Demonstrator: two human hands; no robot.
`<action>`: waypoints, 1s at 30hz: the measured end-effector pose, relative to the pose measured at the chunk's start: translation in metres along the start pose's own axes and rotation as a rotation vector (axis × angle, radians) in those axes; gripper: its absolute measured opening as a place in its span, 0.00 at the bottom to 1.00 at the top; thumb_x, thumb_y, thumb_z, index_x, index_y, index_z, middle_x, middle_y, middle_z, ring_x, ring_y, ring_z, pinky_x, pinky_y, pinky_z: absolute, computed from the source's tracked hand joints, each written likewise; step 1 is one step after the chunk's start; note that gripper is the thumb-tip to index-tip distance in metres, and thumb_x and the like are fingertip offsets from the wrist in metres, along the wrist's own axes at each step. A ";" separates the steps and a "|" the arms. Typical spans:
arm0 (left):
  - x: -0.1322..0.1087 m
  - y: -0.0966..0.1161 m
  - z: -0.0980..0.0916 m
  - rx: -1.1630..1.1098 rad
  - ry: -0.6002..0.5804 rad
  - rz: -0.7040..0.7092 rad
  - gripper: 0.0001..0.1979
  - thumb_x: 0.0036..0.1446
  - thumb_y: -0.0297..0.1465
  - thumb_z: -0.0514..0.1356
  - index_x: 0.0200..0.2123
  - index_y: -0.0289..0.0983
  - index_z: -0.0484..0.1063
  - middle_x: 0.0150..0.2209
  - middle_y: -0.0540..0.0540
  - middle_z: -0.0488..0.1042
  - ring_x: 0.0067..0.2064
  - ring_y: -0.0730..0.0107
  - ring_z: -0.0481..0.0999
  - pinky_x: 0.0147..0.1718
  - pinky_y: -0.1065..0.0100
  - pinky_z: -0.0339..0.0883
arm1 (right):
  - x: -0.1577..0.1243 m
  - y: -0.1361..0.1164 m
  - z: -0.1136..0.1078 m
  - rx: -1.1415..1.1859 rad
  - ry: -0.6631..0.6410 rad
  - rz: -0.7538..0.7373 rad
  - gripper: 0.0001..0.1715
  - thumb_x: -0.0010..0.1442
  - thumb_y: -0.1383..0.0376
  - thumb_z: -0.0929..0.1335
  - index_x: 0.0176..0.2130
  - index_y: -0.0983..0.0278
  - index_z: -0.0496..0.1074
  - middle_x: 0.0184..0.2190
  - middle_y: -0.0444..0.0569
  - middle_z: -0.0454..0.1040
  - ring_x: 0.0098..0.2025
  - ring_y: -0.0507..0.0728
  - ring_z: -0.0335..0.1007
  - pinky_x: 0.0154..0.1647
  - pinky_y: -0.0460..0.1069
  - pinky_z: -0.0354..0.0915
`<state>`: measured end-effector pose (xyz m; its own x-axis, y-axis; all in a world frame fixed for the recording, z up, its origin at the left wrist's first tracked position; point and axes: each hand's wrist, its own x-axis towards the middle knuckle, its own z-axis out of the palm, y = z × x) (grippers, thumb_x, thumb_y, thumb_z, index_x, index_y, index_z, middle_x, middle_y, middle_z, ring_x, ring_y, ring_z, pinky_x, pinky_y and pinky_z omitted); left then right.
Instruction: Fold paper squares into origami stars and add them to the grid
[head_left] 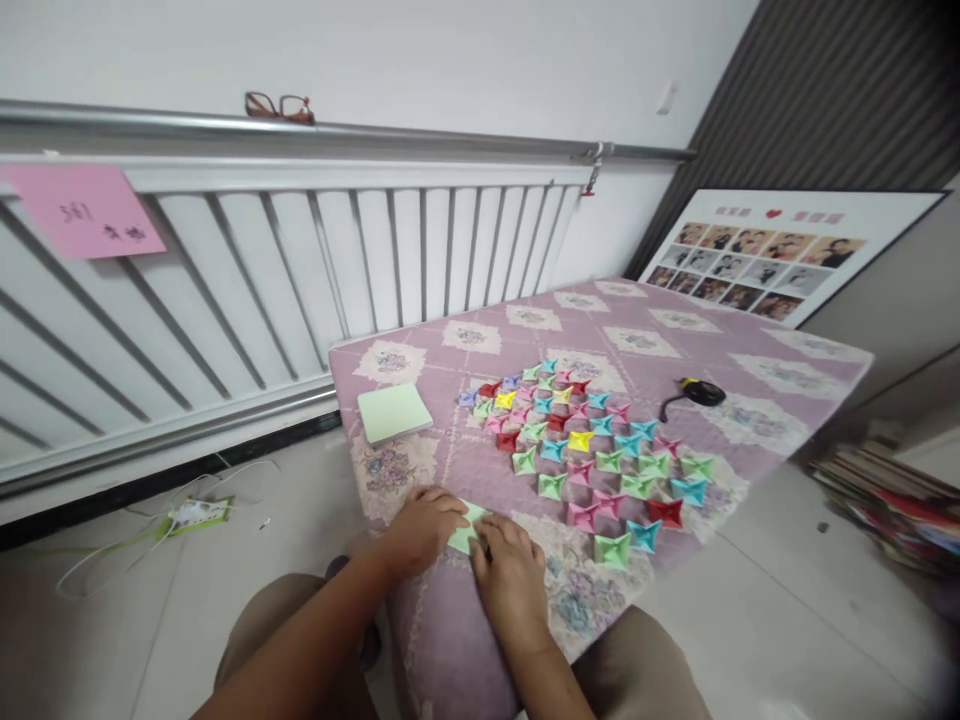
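A pale green sheet of origami paper (466, 530) lies at the near edge of the purple floral tablecloth, partly covered by my fingers. At its left side, my left hand (425, 528) has its fingers curled and pressed onto the paper. My right hand (512, 575) is bent over the right side, fingertips close together on the sheet. Whether the paper carries a fold is hard to make out. Beyond my left hand rests a stack of light green paper squares (394, 412). Several folded paper stars (579, 440) in pink, blue, green, red and yellow stand in slanting rows to the right.
A black cord-like object with a yellow part (702, 391) sits at the table's right. Behind the table runs a white radiator (450, 245), with glasses (280, 107) on the pipe above. A photo board (776, 255) leans at the back right. A power strip (196, 514) lies on the floor.
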<state>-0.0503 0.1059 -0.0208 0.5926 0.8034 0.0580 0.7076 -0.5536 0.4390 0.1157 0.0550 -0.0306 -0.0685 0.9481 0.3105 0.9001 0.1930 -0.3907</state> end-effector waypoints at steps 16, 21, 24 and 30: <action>0.000 0.014 -0.004 -0.027 -0.083 -0.271 0.20 0.52 0.36 0.64 0.49 0.46 0.67 0.63 0.44 0.52 0.64 0.53 0.50 0.60 0.43 0.35 | -0.001 -0.007 -0.008 -0.076 -0.036 0.010 0.08 0.59 0.64 0.65 0.41 0.59 0.70 0.43 0.50 0.71 0.47 0.61 0.64 0.43 0.54 0.54; 0.004 0.016 -0.012 -0.034 -0.151 -0.317 0.23 0.50 0.36 0.66 0.49 0.45 0.65 0.66 0.42 0.46 0.66 0.49 0.44 0.59 0.40 0.36 | -0.002 0.002 -0.011 -0.061 -0.044 -0.023 0.09 0.58 0.64 0.66 0.41 0.58 0.70 0.44 0.50 0.71 0.47 0.61 0.65 0.42 0.54 0.55; 0.005 0.015 -0.016 -0.039 -0.191 -0.324 0.24 0.48 0.34 0.67 0.49 0.44 0.65 0.66 0.41 0.45 0.66 0.49 0.44 0.59 0.39 0.37 | -0.003 0.008 -0.016 -0.044 -0.058 -0.028 0.09 0.58 0.64 0.66 0.41 0.58 0.70 0.44 0.49 0.72 0.47 0.61 0.65 0.42 0.54 0.55; 0.005 0.015 -0.021 -0.035 -0.228 -0.314 0.25 0.49 0.33 0.66 0.50 0.43 0.65 0.66 0.39 0.44 0.67 0.50 0.43 0.59 0.39 0.37 | -0.007 0.024 -0.017 0.030 -0.085 -0.013 0.10 0.58 0.66 0.65 0.41 0.58 0.71 0.49 0.49 0.71 0.51 0.63 0.63 0.44 0.57 0.58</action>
<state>-0.0450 0.1059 0.0051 0.4225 0.8612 -0.2826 0.8569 -0.2779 0.4342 0.1448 0.0489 -0.0271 -0.1179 0.9631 0.2417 0.8855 0.2122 -0.4134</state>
